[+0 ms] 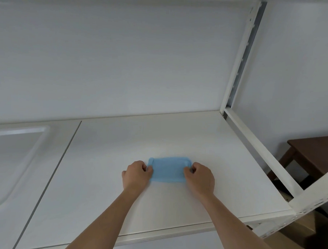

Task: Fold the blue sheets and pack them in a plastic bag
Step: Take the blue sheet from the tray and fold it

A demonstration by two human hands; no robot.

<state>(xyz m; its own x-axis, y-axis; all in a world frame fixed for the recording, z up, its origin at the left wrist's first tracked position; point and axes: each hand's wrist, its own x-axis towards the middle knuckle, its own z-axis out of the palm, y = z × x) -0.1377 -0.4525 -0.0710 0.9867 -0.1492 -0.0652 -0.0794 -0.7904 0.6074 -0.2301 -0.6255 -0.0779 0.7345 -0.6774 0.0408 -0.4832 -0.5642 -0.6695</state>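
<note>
A small light-blue sheet (168,168) lies folded into a narrow rectangle on the white table (159,135), in the lower middle of the head view. My left hand (137,174) pinches its left end with curled fingers. My right hand (200,177) pinches its right end the same way. Both short ends of the sheet curl up a little at the far corners. No plastic bag is in view.
A white metal shelf frame (243,58) rises at the table's back right corner, with a rail (261,149) along the right edge. A dark wooden stool (312,153) stands beyond it. A seam (60,157) splits the table from a left panel with a shallow moulded recess (17,155).
</note>
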